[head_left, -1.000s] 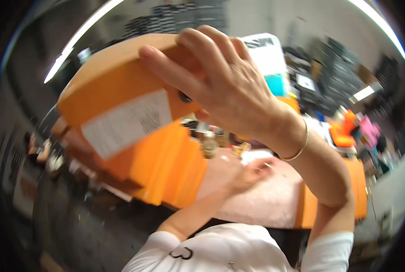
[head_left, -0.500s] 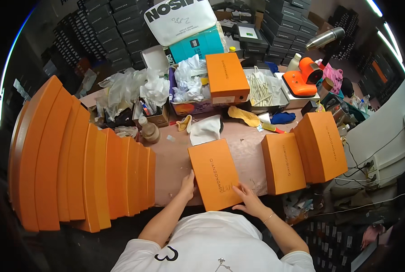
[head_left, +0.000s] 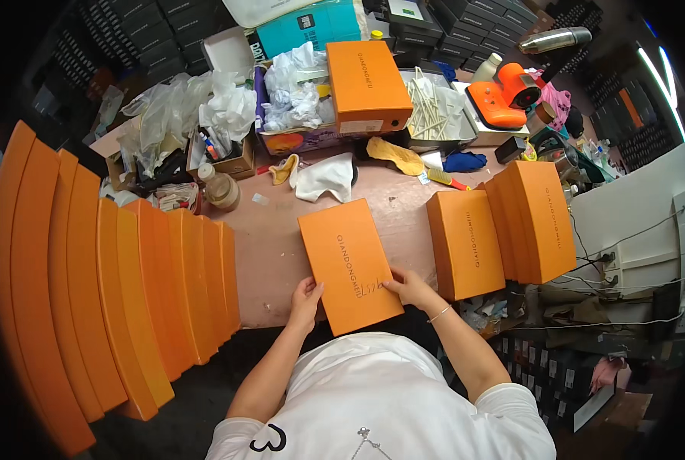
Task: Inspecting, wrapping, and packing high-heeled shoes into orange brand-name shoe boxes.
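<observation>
A closed orange shoebox (head_left: 350,257) lies at a slant on the pinkish tabletop in front of me, with dark lettering and a handwritten mark on its lid. My left hand (head_left: 305,300) grips its left side near the lower corner, the thumb at the lid's edge. At the box's right side, my right hand (head_left: 411,289) has its thumb over the lid's edge, and its other fingers are partly hidden. Tall stacks of orange boxes (head_left: 151,287) rise on the left. Two shorter stacks stand to the right, the nearer one topped by an orange box (head_left: 469,245).
Along the back sit an open carton of crumpled white paper (head_left: 293,100), another orange box (head_left: 369,84), a tray of thin sticks (head_left: 432,107) and an orange device (head_left: 500,100). Cloths (head_left: 323,179), a brush (head_left: 448,180) and a bottle (head_left: 221,192) lie or stand before them.
The whole view has shifted, while the box stays almost in place on the table. My right hand has closed round its right edge, and my left thumb has come onto the lid's edge.
</observation>
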A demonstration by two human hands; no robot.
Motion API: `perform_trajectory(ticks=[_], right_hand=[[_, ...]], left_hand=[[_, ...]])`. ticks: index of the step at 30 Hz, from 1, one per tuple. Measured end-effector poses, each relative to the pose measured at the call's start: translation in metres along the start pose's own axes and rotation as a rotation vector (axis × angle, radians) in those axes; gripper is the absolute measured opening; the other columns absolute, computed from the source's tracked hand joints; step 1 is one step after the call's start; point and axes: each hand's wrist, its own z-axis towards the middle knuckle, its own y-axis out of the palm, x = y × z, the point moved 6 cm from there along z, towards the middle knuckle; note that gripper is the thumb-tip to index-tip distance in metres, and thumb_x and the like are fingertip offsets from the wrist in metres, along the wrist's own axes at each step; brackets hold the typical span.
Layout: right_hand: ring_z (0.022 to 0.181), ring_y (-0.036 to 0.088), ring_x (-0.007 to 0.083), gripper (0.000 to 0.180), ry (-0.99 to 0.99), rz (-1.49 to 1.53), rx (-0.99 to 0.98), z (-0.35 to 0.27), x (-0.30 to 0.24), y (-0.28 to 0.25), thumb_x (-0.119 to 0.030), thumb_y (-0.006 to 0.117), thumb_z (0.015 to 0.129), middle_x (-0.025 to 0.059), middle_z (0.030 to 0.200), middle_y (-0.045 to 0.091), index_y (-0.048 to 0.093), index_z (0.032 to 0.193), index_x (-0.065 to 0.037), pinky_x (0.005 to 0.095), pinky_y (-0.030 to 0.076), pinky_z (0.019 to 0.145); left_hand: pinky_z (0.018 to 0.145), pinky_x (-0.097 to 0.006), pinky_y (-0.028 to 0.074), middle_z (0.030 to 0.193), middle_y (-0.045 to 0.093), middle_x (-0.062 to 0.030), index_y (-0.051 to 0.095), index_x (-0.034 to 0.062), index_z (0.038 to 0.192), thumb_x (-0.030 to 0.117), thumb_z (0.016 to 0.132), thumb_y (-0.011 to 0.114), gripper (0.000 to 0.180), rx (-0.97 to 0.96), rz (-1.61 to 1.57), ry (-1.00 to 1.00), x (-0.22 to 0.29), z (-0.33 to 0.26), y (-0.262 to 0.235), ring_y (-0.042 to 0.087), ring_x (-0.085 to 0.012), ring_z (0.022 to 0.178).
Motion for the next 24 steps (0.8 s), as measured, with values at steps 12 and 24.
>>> perform_trajectory(ticks=[12, 24], right_hand=[[0.105, 0.062, 0.0289, 0.044, -0.363, -0.374, -0.081, 0.051, -0.051, 0.037, -0.017, 0.061, 0.091, 0.0222, 0.116, 0.063, 0.052, 0.13, 0.0, 0.0359, 0.047, 0.091], [0.109, 0.049, 0.0303, 0.053, -0.557, -1.157, 0.736, 0.194, -0.172, -0.118, -0.018, 0.077, 0.07, 0.0107, 0.115, 0.052, 0.054, 0.117, -0.009, 0.0458, 0.039, 0.087]], left_hand=[[0.105, -0.053, 0.035, 0.133, 0.045, -0.0095, 0.042, 0.0079, 0.131, 0.012, 0.096, 0.056, 0.038, 0.016, -0.26, -0.467, -0.03, -0.058, 0.006, 0.044, -0.024, 0.125], [0.1, -0.058, 0.04, 0.137, 0.043, -0.0128, 0.033, 0.0066, 0.135, 0.028, 0.097, 0.056, 0.049, -0.003, -0.025, -0.442, -0.045, -0.052, 0.0, 0.044, -0.0288, 0.127]])
